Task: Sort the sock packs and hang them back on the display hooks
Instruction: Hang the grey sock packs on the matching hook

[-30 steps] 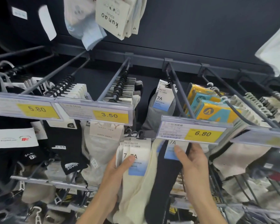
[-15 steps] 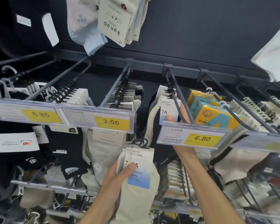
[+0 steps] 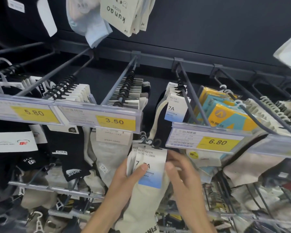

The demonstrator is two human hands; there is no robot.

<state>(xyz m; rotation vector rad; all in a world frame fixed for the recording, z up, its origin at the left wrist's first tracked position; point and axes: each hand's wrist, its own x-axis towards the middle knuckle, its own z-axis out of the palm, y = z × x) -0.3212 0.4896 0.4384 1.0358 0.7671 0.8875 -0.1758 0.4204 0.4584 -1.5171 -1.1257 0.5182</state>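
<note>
**Hands.** The left hand [image 3: 124, 179] gripped the held sock packs [image 3: 149, 190], a bundle of cream socks with white 7A cards. At least three cards were fanned. The thumb pressed across the front card and the fingers curled behind. The small black hangers [image 3: 152, 143] at the top of the bundle stood free just above the left thumb, on no hook.

The right hand [image 3: 181, 174] was at the right edge of the front card, touching it or nearly so. It was motion-blurred and the fingers looked loosely bent. I could not tell whether it pinched the card or only brushed it.

**Target.** Above and slightly right of the right hand ran a display hook [image 3: 188, 81], behind the 6.80 price tag [image 3: 208, 142]. A few hung 7A packs [image 3: 175, 106] with the same card sat far back on it. The front stretch of the rod was bare. From the matching cards, I judged this to be the hook for the bundle.

**Progress (judged).** Partly done.
- Done: some 7A packs were on the hook, and the bundle was gathered by type.
- Left: separate one pack, raise it past the price tag, thread its hanger over the rod tip, and repeat for each pack.

**Surroundings.** Left of the left hand, the hook above the 3.50 price tag [image 3: 115, 121] looked well stocked. Right of the right hand, yellow-and-blue packs [image 3: 228, 115] hung on the neighbouring hook. The lower rows beneath both hands looked jumbled, and I could not tell whether they needed sorting.
</note>
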